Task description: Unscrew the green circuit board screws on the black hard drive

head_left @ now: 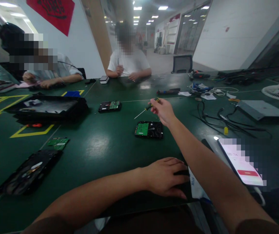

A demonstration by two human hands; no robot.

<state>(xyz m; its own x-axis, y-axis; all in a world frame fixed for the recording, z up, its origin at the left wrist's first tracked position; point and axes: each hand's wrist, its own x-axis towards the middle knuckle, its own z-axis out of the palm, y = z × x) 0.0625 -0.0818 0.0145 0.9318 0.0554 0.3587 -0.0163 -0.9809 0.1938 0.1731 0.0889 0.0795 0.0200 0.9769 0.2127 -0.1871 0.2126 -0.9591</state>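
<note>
**Screwdriver held above a hard drive on the green worktop**

Head view: The right hand (163, 111) is stretched out over the middle of the worktop (98, 146), and a small screwdriver (146, 109) with a yellow and black handle is pinched between its fingertips. The thin shaft is angled down and to the left, its tip in the air, apart from everything on the surface. Just below and slightly left of that hand, a hard drive (149, 129) is laid flat with its green circuit board facing up; it is not touched by the hand or the tool.

The left hand (165, 177) is laid palm down near the front edge of the worktop, fingers spread loosely over a dark object that is mostly hidden beneath them; whether anything is gripped cannot be told. A phone (239, 162) with a lit screen is seen toward the front right corner, just beside the right forearm.

A second hard drive (109, 106) is placed farther back, left of the middle. A loose green circuit board (58, 142) and an opened drive (29, 172) are found toward the front left. A black tray (49, 107) is set at the left side. Cables (217, 117) are spread on the right. Two other people are seated along the far edge, their hands kept close to themselves.
</note>
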